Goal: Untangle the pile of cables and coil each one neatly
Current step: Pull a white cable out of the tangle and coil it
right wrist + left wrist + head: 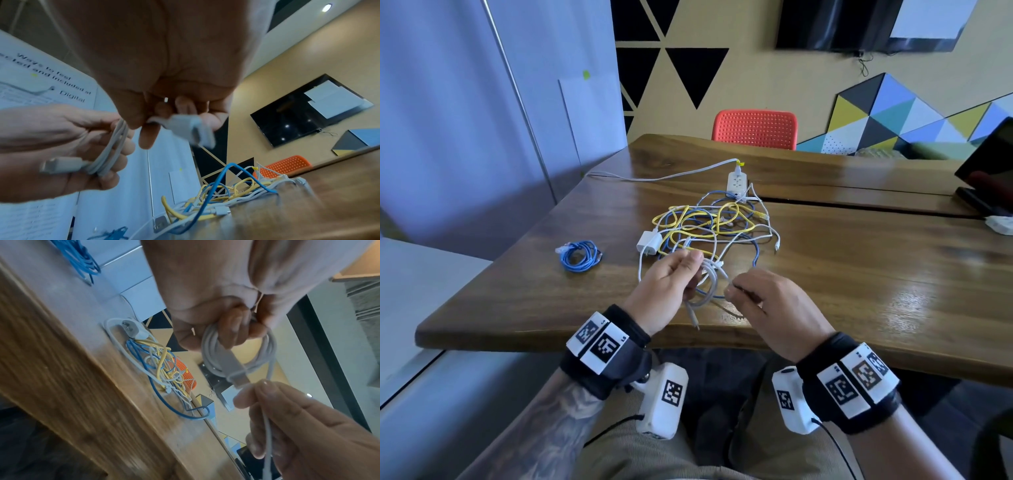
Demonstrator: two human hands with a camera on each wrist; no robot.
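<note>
Orange chair (755,128) behind wooden table (859,274)

The table (825,274) is dark brown wood with streaky grain. On it the pile (709,222) mixes yellow, blue and white cables, and a white charger (649,242) lies at its edge. The coil (579,255) to the left is bright blue. The held cable (236,356) is pale grey-white (plugs too). The chair (755,128) is orange-red, dotted with holes. The wall (756,68) is tan with black triangles.
</note>
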